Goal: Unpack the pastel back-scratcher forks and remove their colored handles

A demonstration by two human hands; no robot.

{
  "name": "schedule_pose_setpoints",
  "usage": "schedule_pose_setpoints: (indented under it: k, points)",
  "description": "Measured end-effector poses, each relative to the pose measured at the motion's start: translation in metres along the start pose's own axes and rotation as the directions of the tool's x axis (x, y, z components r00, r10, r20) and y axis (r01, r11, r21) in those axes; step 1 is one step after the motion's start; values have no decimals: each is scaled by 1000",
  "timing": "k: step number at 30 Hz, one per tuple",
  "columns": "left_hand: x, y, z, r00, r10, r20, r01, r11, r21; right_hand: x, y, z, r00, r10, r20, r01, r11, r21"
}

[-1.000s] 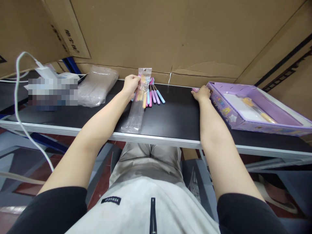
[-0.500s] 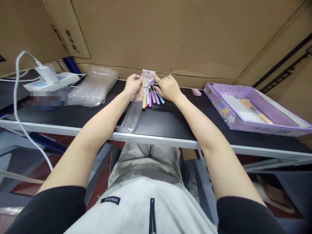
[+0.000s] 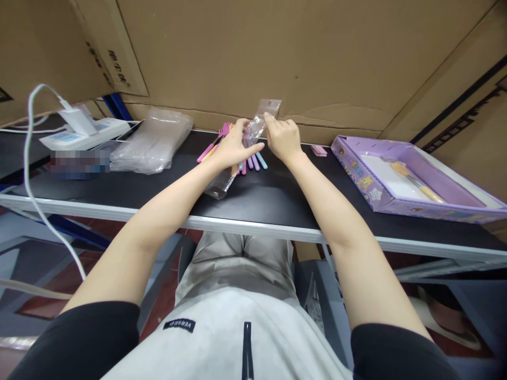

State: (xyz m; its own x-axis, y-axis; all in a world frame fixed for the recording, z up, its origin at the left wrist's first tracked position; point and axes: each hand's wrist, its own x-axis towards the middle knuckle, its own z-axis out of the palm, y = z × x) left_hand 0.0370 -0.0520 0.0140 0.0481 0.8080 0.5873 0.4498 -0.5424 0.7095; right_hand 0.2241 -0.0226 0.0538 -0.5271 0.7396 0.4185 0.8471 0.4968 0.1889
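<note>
A clear plastic bag (image 3: 258,126) is pinched near its top flap by my right hand (image 3: 282,138), whose fingers are closed. The bag slants down to the left, its lower end beneath my left wrist. My left hand (image 3: 236,145) is open beside the bag, thumb stretched out to the right and fingers apart from it; whether it touches the plastic I cannot tell. Several slim coloured handles (image 3: 256,162) in purple, blue and pink lie under and beside my hands. To the left, more pink and yellow handles (image 3: 206,152) show, with pink pronged heads at the back.
A stack of clear bags (image 3: 152,142) lies left on the black table (image 3: 269,198), near a white power strip (image 3: 89,132) with a cable. At the right stands a purple box (image 3: 380,192) holding a bagged yellow-handled item (image 3: 418,184). Small pink cards (image 3: 319,151) lie between. Cardboard (image 3: 293,58) walls the back.
The bag's top has moved right and tilted, now in my right hand's pinch. My left hand has opened and shifted right, uncovering the pink and yellow handles on the left.
</note>
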Motion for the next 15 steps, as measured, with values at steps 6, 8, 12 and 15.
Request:
schedule_pose_setpoints:
  k: [6, 8, 12, 15]
  points:
    - [-2, -13, 3, 985, 135, 103, -150, 977, 153, -3, 13, -2, 996, 91, -7, -91, 996, 9]
    - [0, -18, 0, 986, 138, 89, -152, 971, 186, -6, 18, 3, 992, 126, 1, -126, 992, 15]
    - [4, -20, -13, 989, 145, 6, -142, 957, 255, -13, 31, 21, 971, 227, 75, -230, 972, 38]
    - [11, -16, -35, 990, 130, -58, -107, 949, 297, -18, 40, 34, 933, 254, 253, -272, 961, 40]
